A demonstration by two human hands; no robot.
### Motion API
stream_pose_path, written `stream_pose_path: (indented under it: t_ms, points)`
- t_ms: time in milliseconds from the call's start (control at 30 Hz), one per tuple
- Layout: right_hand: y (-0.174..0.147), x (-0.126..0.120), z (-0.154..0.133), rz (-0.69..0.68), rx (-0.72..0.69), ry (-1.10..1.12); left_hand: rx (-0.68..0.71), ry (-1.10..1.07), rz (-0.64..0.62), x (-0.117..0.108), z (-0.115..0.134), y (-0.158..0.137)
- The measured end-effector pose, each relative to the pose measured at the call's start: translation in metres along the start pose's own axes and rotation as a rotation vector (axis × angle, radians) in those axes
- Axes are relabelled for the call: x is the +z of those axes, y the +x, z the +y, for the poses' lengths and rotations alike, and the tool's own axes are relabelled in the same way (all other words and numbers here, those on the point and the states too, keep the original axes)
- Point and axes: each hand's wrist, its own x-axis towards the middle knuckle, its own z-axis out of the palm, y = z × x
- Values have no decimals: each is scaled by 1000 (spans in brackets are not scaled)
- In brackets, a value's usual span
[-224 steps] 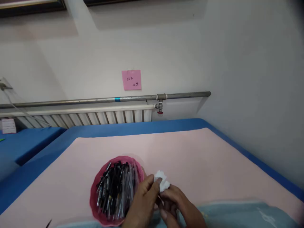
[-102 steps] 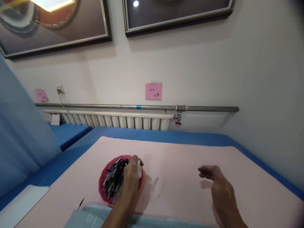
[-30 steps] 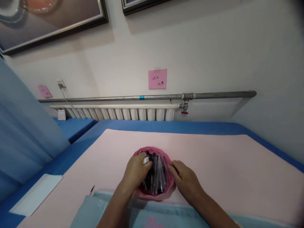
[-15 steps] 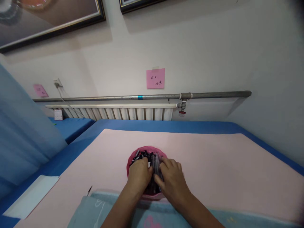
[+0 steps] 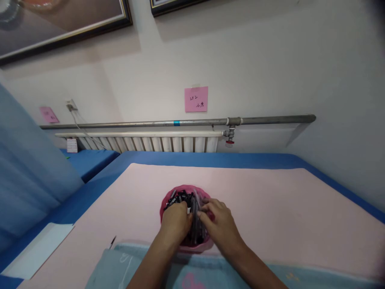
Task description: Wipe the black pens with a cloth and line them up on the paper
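A round pink basket [image 5: 164, 204] with a wavy rim holds black pen caps [image 5: 182, 196] on its left side and clear pen barrels [image 5: 195, 224] down its middle. My left hand [image 5: 177, 220] reaches over the basket's left half with its fingers curled downward. A small white bit shows beside its thumb, but what the fingers grip is hidden. At the right rim, my right hand [image 5: 221, 224] has its fingers bent and thumb close to the index finger, against the clear barrels. Whatever lies between them is too blurred to name.
A pink sheet [image 5: 264, 208] covers the blue bed [image 5: 210, 159]. Along the near edge lies a light-blue cloth [image 5: 135, 265], with a pen [image 5: 112, 242] at its left corner. White paper [image 5: 39, 249] lies at left, near a blue curtain [image 5: 27, 168]. A radiator [image 5: 168, 143] stands behind.
My right hand has shifted slightly right and its thumb has lifted away from the barrels' middle, uncovering more of the basket's right side. My left hand has stayed nearly in place.
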Motion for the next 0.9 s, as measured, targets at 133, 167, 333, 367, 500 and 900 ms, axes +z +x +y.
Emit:
stream_pose_path:
  t_ms: [133, 167, 333, 367, 500, 900]
  points:
    - [5, -11, 5, 65, 130, 330, 13, -49, -2, -1, -3, 2]
    - [5, -13, 5, 75, 169, 407, 21, -66, -3, -1, -4, 2]
    - [4, -24, 6, 114, 354, 768, 147, -301, 0, -1, -7, 3]
    - [5, -26, 7, 141, 372, 831, 183, -389, -9, -1, -7, 2]
    - [11, -31, 8, 239, 415, 1070, 297, -616, -102, -2, -4, -6]
    - [9, -32, 10, 265, 332, 1005, 367, -668, -176, -1, -1, -8]
